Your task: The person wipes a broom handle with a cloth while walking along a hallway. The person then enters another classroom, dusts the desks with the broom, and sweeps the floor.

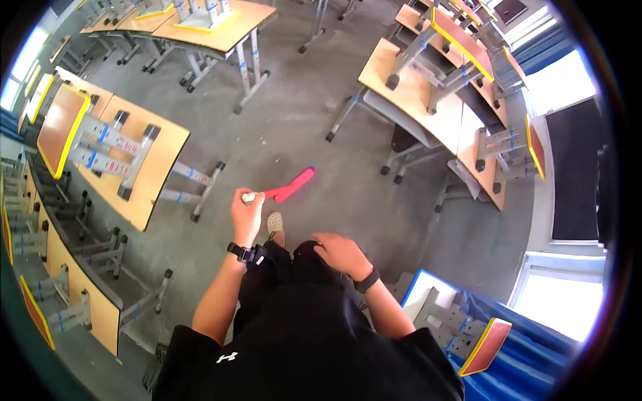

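Note:
My left hand is closed around the pale end of a pink handled tool, out in front of my left leg. A narrow, bar-shaped head lies toward the floor at its far end; whether it is a broom or a mop cannot be made out. My right hand rests by my right thigh, empty, its fingers loosely stretched out. Below the tool, a light clog shows on one foot.
Wooden-topped desks stand at left, with upturned stools on them. More desks bearing stools line the right. Grey floor runs between the rows. A stool and a blue curtain are at lower right.

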`<act>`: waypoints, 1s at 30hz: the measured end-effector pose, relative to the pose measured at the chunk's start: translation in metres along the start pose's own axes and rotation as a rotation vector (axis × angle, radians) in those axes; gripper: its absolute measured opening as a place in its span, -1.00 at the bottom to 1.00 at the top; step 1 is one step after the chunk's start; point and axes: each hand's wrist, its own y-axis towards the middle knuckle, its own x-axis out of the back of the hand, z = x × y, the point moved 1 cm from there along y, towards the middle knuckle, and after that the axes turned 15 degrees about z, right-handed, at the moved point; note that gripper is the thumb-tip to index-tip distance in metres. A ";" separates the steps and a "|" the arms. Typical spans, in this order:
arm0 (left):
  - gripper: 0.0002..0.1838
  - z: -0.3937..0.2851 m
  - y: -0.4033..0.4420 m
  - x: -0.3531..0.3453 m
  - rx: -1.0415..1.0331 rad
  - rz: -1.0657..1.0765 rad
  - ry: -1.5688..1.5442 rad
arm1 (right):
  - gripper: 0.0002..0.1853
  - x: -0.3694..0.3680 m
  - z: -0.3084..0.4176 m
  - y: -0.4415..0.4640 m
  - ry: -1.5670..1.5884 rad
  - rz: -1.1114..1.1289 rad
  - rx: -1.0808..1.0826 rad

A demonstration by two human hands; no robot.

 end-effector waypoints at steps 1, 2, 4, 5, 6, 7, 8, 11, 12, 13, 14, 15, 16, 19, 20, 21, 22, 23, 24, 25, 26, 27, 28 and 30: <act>-0.72 0.004 0.029 -0.010 0.027 -0.009 -0.072 | -0.64 0.014 -0.005 0.005 0.036 -0.039 -0.008; -0.73 0.012 0.053 -0.019 0.065 -0.010 -0.136 | -0.63 0.026 -0.008 0.009 0.083 -0.075 -0.022; -0.79 0.015 0.098 -0.034 0.118 -0.019 -0.269 | -0.63 0.055 -0.010 0.019 0.149 -0.006 -0.128; -0.80 0.022 0.122 -0.042 0.155 -0.012 -0.385 | -0.63 0.059 -0.016 0.025 0.111 -0.027 -0.154; -0.79 0.036 0.149 -0.052 0.207 -0.039 -0.432 | -0.62 0.055 -0.030 0.032 0.142 -0.040 -0.133; -0.80 0.018 0.163 -0.059 0.295 -0.053 -0.463 | -0.61 0.062 -0.034 0.037 0.186 -0.013 -0.170; -0.80 0.020 0.183 -0.059 0.298 -0.059 -0.457 | -0.61 0.061 -0.043 0.046 0.205 -0.001 -0.170; -0.80 0.040 0.241 -0.069 0.304 -0.105 -0.435 | -0.60 0.081 -0.062 0.063 0.272 0.054 -0.170; -0.80 0.038 0.258 -0.078 0.292 -0.120 -0.398 | -0.60 0.096 -0.069 0.067 0.301 0.068 -0.175; -0.80 0.033 0.276 -0.085 0.273 -0.138 -0.360 | -0.59 0.112 -0.077 0.074 0.328 0.078 -0.174; -0.81 0.026 0.291 -0.090 0.331 -0.139 -0.261 | -0.62 0.125 -0.087 0.084 0.334 0.028 -0.161; -0.80 0.037 0.313 -0.096 0.284 -0.099 -0.195 | -0.65 0.136 -0.095 0.089 0.348 -0.014 -0.149; -0.78 0.047 0.329 -0.101 0.244 -0.071 -0.134 | -0.67 0.146 -0.104 0.090 0.357 -0.044 -0.133; -0.72 0.006 0.344 -0.120 0.179 -0.001 0.043 | -0.69 0.166 -0.142 0.115 0.270 0.011 -0.167; -0.71 0.020 0.355 -0.128 0.146 -0.084 0.094 | -0.69 0.177 -0.145 0.124 0.228 0.024 -0.185; -0.70 0.018 0.357 -0.132 0.164 -0.079 0.087 | -0.67 0.191 -0.143 0.131 0.225 -0.083 -0.120; -0.68 0.016 0.363 -0.137 0.175 -0.068 0.075 | -0.68 0.201 -0.143 0.140 0.208 -0.078 -0.116; -0.69 0.012 0.368 -0.138 0.166 -0.076 0.080 | -0.68 0.211 -0.141 0.152 0.192 -0.078 -0.113; -0.70 0.011 0.367 -0.139 0.159 -0.078 0.089 | -0.69 0.217 -0.139 0.161 0.182 -0.079 -0.115; -0.70 0.013 0.366 -0.138 0.155 -0.075 0.099 | -0.68 0.220 -0.138 0.171 0.173 -0.061 -0.114; -0.69 0.014 0.368 -0.135 0.161 -0.070 0.084 | -0.67 0.222 -0.138 0.182 0.166 -0.044 -0.113; -0.69 0.016 0.370 -0.131 0.168 -0.063 0.070 | -0.66 0.222 -0.136 0.194 0.161 -0.028 -0.114; -0.68 0.018 0.374 -0.123 0.172 -0.055 0.059 | -0.66 0.221 -0.132 0.206 0.163 -0.023 -0.124; -0.73 0.030 0.386 -0.102 0.216 -0.031 -0.010 | -0.66 0.218 -0.117 0.231 0.174 -0.021 -0.148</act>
